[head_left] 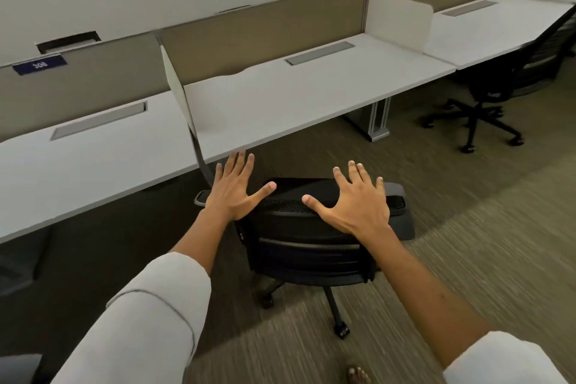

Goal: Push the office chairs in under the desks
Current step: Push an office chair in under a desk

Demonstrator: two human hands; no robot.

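Hands are both out flat with fingers spread, left hand (234, 188) and right hand (353, 199) over the top of the black chair's backrest (308, 227), not wrapped round anything, though I can't tell if the palms are actually pressing on it. That chair sits just in front of the middle desk (296, 97), its seat looks like it's only starting to go under the edge, so I'd call this one maybe half done. Over on the right, another chair (486, 93) looks partly tucked at its desk (498, 28) but angled, might need a shove too.
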